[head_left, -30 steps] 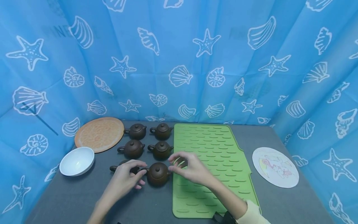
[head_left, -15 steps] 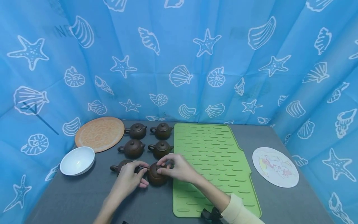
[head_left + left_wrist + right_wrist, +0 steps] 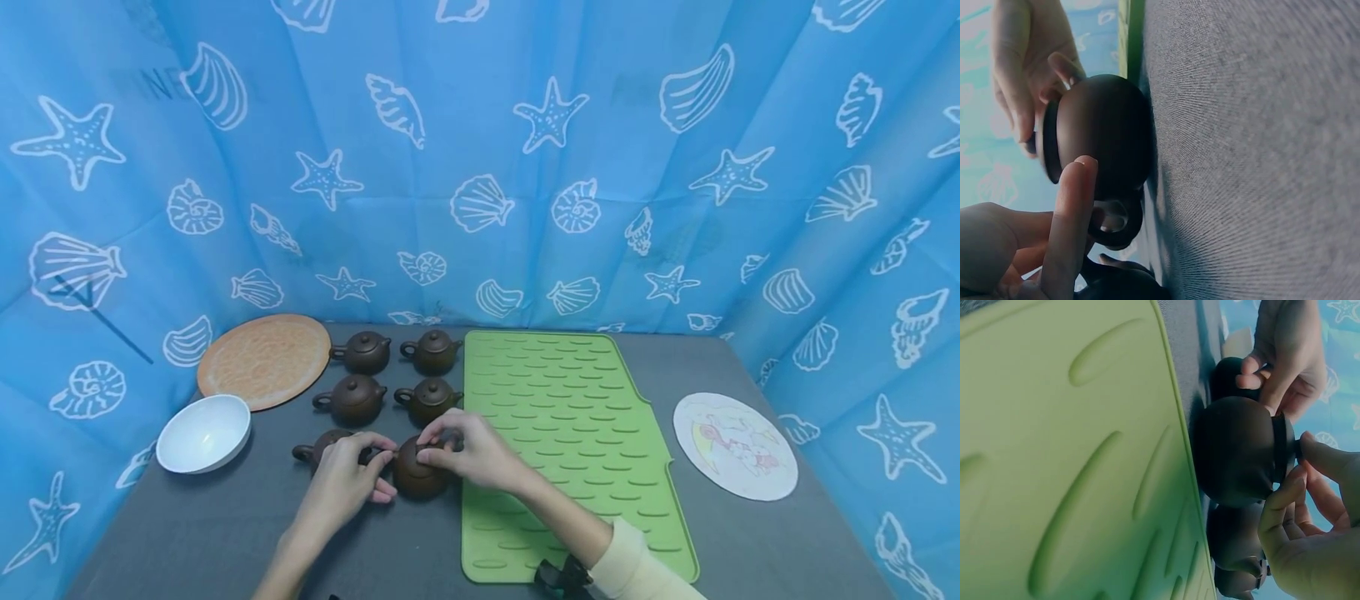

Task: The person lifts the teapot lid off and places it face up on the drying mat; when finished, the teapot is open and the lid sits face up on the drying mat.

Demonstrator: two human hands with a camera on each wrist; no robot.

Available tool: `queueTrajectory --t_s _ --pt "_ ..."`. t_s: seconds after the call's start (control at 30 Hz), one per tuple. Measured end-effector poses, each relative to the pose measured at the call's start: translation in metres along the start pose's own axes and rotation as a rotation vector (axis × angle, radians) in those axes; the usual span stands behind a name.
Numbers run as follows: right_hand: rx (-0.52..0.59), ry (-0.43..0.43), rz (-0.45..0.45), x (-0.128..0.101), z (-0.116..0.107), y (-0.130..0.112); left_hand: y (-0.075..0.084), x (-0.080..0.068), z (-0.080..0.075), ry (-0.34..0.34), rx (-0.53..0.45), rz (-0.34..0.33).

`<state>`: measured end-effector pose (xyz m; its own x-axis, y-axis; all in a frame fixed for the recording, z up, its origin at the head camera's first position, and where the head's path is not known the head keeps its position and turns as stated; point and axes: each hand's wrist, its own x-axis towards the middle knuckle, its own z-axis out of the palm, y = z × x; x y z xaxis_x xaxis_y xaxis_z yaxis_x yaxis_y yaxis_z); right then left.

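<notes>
A dark brown teapot (image 3: 420,481) stands in the front row, its spout toward the green mat. My left hand (image 3: 347,479) holds it at the handle (image 3: 1136,224), thumb and fingers bent close around there. Above the pot, my right hand (image 3: 480,450) pinches the knob (image 3: 1299,449) of the lid (image 3: 1284,447); its other fingers curl near the spout. From these views I cannot tell whether the lid is raised at all. Just left, a second teapot (image 3: 321,446) is partly hidden behind my left hand.
Several similar teapots (image 3: 354,400) stand in two columns behind. The ribbed green mat (image 3: 570,500) lies right of them. A white bowl (image 3: 204,433) and an orange-brown round mat (image 3: 262,358) are at left, a round white mat with a drawing (image 3: 735,446) at right. A blue curtain (image 3: 480,167) hangs behind.
My right hand has moved left from beside the spout to the lid knob and taken hold of it. The left hand has shifted slightly right at the handle. The teapot stays in place.
</notes>
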<state>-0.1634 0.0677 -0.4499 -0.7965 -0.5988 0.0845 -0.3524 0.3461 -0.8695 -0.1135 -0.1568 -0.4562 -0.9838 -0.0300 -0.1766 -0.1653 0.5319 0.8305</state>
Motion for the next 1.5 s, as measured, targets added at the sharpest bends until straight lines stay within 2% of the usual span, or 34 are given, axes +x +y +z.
queueTrajectory --t_s 0.27,0.53,0.8,1.13,1.3,1.4,1.5 --pt "0.056 0.041 -0.024 -0.008 -0.010 -0.004 0.001 0.000 0.001 0.010 0.001 0.002" --pt "0.157 0.024 0.025 -0.018 -0.029 -0.003 0.001 0.000 0.002 0.007 0.006 -0.013" --pt "0.138 0.008 0.015 -0.028 -0.043 0.003 0.001 0.001 0.003 0.005 0.022 -0.006" --pt "0.329 -0.036 0.010 -0.035 -0.061 0.017 0.000 -0.001 0.001 -0.001 0.002 -0.018" --pt "0.394 -0.041 0.079 -0.038 -0.066 0.023 0.000 -0.001 0.001 0.001 0.005 -0.019" --pt "0.361 -0.040 0.102 -0.040 -0.067 0.025 0.000 -0.001 0.001 0.006 0.004 -0.017" --pt "0.284 -0.035 0.074 -0.041 -0.067 0.030 0.000 -0.001 0.001 0.007 0.002 -0.015"
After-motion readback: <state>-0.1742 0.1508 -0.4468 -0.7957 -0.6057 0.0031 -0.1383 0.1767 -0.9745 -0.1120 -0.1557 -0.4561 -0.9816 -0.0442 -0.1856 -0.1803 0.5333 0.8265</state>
